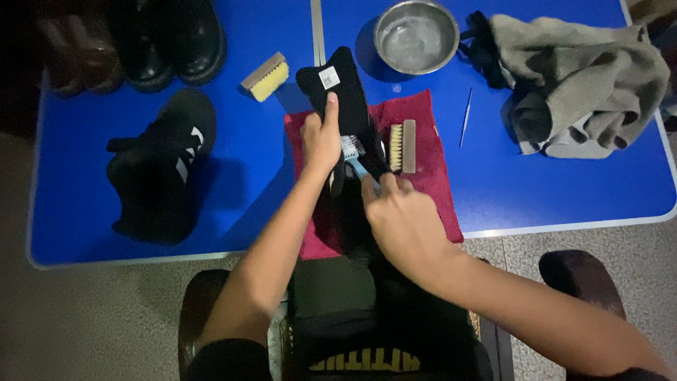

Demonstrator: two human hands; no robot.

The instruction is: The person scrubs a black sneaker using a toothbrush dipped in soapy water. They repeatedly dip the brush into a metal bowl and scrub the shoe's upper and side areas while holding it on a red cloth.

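Blue bench (240, 176), made of two tops joined along a seam near the middle of the far edge, fills the upper part of the head view; grey floor shows below its near edge.

Grey cloth (585, 85) lies bunched at the far right corner. Black sneaker (159, 169) with white stripes lies on its side near the left edge. Dark boots (169, 39) stand at the far left corner, beside a brown pair (74, 53) that is too dim to make out in detail. Red towel (423, 169) is spread at the middle of the near edge and overhangs it. Steel bowl (416, 35) stands at the far edge, just right of the seam.

Black shoe (345, 106) rests over the towel, its upper end reaching past the towel's far border and bearing a small white label.

Left hand (321, 141) is closed around the shoe from its left side, thumb pointing toward the far edge. Right hand (405, 219) is curled shut on a light blue brush (357, 168), of which only a short length shows; its tip meets the shoe just below the left hand. The bristles are hidden.

Wooden brush (402, 147) with pale bristles lies on the towel just right of the shoe. Yellow brush (266, 76) lies left of the seam, between the boots and the shoe. Thin metal pick (465, 116) lies on the bare bench between towel and cloth.
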